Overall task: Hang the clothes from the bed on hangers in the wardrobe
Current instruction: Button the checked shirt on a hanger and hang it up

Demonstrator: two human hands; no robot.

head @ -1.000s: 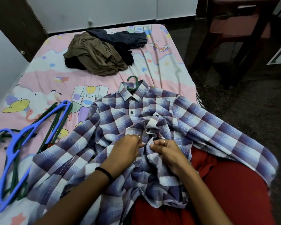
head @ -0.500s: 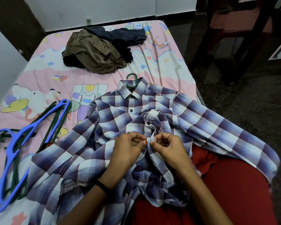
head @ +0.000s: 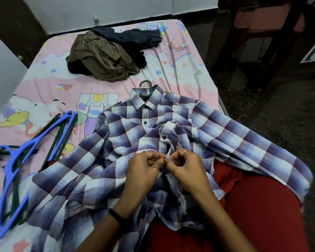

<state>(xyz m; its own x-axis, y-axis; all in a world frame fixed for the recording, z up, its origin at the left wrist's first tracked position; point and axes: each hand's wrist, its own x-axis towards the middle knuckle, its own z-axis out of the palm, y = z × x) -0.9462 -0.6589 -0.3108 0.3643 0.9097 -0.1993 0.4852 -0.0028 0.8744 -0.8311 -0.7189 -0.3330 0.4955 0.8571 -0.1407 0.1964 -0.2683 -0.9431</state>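
One shirt is on a hanger so far, and it hasn't reached the wardrobe yet. The plaid shirt point(head: 171, 135) lies flat on the bed point(head: 189, 73), partly over the person's lap, with the green hanger hook point(head: 145, 89) poking out of the collar. Top buttons look done up; lower front is open and rumpled. Left hand point(head: 144, 168) and right hand point(head: 185, 166) both pinch the placket edges mid-chest, fingers curled on the fabric, so I'd guess it's buttoning time. Left to do: a heap of brown and dark clothes point(head: 105, 57) near the far end of the bed, plus spare blue and green hangers point(head: 25, 160) lying on the left side of the sheet.
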